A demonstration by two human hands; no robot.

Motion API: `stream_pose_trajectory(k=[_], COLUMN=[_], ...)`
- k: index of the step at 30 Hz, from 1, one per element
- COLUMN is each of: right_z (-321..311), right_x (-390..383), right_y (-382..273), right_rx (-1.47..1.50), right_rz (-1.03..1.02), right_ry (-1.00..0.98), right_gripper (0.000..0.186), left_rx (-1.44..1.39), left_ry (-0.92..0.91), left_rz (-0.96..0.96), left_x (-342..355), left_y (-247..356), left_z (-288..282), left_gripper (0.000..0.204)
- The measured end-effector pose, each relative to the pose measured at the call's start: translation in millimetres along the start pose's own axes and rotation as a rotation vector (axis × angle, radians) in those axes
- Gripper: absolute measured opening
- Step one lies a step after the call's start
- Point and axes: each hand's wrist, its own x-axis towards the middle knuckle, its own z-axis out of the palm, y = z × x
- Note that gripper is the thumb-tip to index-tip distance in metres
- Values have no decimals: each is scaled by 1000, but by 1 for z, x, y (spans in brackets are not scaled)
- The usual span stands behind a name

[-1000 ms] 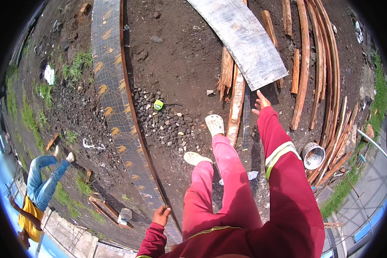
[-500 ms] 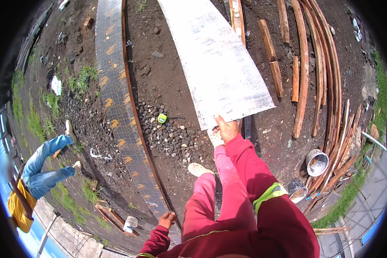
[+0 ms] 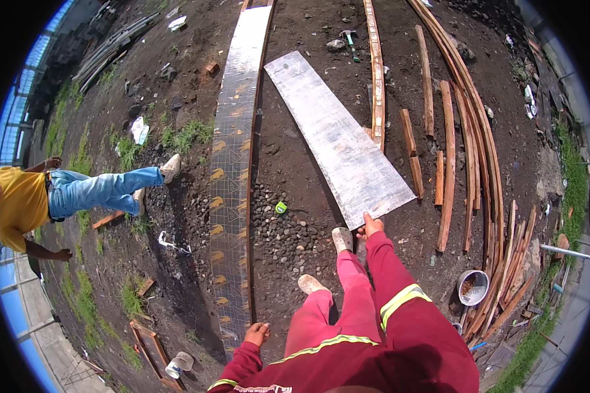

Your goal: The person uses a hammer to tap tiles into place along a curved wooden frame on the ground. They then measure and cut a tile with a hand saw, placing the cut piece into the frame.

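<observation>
Right hand: closed in a pinch on the near left corner of the smooth, grey-white, long flat sheet, thumb uppermost.
Left hand: loosely curled, low beside the wood-edged, dark grey panel with tan printed shapes; contact with that edge impossible to tell.
Sheet position: aslant on the person's forward right, far end close to the panel, near end ahead of the feet; probably raised at the near end, judging by the dark shadow along the left side.
Change: a second ago, right hand open just off the sheet's end; now fastened on the corner, with the sheet's far end come into view. Seemingly under one-handed control, left hand giving no visible support to it.
Ground: dark, bare soil, with a patch of grey stones and a lime-green tape measure between panel and sheet.
Right side: long brown timber lengths, plus a round white bucket with bits inside.
Farther off: green-handled hammer near a narrow wooden beam.
Surroundings: outdoors, sunlit; co-worker in yellow shirt and blue jeans left of the panel; green grass along the right rim.
</observation>
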Motion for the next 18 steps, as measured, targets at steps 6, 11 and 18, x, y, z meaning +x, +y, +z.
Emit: stream_pose_trajectory(k=[6,11,18], right_z=[-194,-224,-124], right_x=[-26,-94,-51], right_y=[17,42,-11], right_rx=[-1265,-1166,-1530], right_rz=[-226,-80,-3], right_ry=[112,-124,-408], right_gripper=[27,30,37], left_rx=[174,219,384], left_ry=[67,264,-196], left_rz=[39,68,20], left_x=[-18,-47,-63], left_y=[-65,-90,-62], left_z=[-18,-30,-3], left_gripper=[37,51,87])
